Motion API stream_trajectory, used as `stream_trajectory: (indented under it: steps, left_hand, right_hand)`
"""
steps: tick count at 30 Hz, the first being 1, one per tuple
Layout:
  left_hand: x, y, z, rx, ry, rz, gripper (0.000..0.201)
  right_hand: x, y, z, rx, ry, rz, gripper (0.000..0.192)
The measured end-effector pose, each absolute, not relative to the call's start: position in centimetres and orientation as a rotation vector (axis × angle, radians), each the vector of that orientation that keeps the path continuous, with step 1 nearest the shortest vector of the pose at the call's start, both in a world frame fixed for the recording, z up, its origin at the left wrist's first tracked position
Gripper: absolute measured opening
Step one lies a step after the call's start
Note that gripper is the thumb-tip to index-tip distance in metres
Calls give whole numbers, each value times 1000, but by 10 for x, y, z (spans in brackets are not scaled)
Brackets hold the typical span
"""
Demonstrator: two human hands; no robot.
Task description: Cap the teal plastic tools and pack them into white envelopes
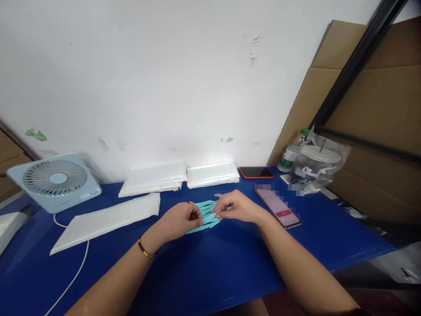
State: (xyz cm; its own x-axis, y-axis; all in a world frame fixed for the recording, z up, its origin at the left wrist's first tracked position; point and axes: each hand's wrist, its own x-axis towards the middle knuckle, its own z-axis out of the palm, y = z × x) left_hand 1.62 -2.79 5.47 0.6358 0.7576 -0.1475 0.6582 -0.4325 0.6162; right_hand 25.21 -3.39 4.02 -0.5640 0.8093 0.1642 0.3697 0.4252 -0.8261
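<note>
Several thin turquoise strips [210,225] lie side by side on the blue tabletop, with my two hands over them. My left hand [180,220] has its thumb and fingers closed on the left part of the strips. From the other side, my right hand [239,206] pinches a strip near the right end between thumb and fingertips. My fingers cover part of the strips, and their exact kind is unclear. Just behind my right hand lies a small clear piece [218,195], too small to make out.
White flat packets are stacked in a left pile [154,175] and a right pile [213,173] by the wall. A single white packet [108,220] lies nearer. Around these are a fan [59,179], an orange-edged phone [256,172], a lit phone [276,205], a bottle [289,154] and a bagged cup [315,164].
</note>
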Motion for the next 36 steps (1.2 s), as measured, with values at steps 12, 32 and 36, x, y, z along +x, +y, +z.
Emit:
stream_trajectory:
  steps: [12, 32, 36]
  left_hand:
    - [-7, -25, 33, 2024, 1164, 672, 20]
    - [-3, -25, 32, 2142, 1316, 745, 13]
    - [1, -27, 29, 2170, 1301, 733, 13]
  right_hand:
    - [252, -22, 30, -1094, -1651, 1130, 35]
    - [229, -29, 28, -1040, -1484, 1317, 32]
    - [219, -32, 26, -1017, -1514, 1374, 31]
